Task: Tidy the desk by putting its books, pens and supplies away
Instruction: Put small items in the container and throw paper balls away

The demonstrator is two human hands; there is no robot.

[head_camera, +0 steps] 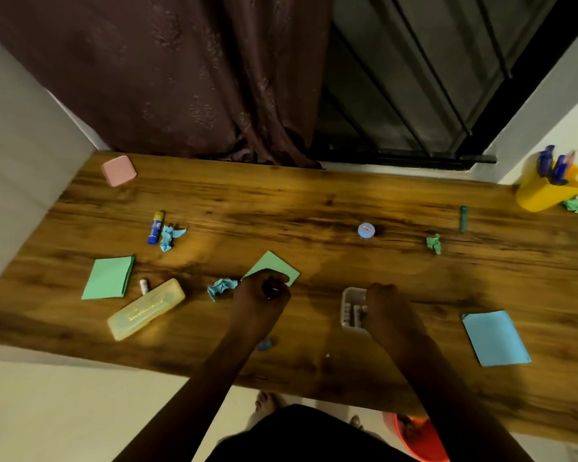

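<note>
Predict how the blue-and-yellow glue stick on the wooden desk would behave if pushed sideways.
The glue stick, a cylinder lying on its side, would probably roll. The crumpled blue paper beside it might stop it. Small, so probably light.

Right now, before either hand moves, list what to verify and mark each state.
1. Grip of left hand: ok, fingers curled round a small dark thing.
2. Hold of right hand on clear box: cannot tell, it touches the box but its fingers are hidden.
3. Upright yellow pen cup: ok.
4. Crumpled paper cleared: not ok, a blue wad lies beside the left hand.
5. Stored glue stick: not ok, it lies on the desk.
</note>
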